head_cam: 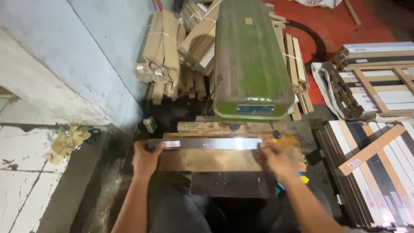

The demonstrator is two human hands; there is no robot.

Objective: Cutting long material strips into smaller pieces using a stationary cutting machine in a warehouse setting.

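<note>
A long, shiny metal strip [211,143] lies crosswise on a worn wooden work board [207,160] in front of a green machine [249,60]. My left hand [145,159] grips the strip's left end, near a small pale label on it. At the right end my right hand [276,160] holds the strip with the fingers on top. The machine's head overhangs the board just behind the strip, and a small black knob [276,134] hangs below it. A dark panel [233,184] sits under the board, nearer to me.
Bundles of tied wooden strips [166,47] lean against the wall behind the machine. Stacks of flat striped strips [379,168] fill the right side, with more [379,77] farther back. A crumpled yellow rag [68,141] lies on the left ledge. The red floor [340,21] shows beyond.
</note>
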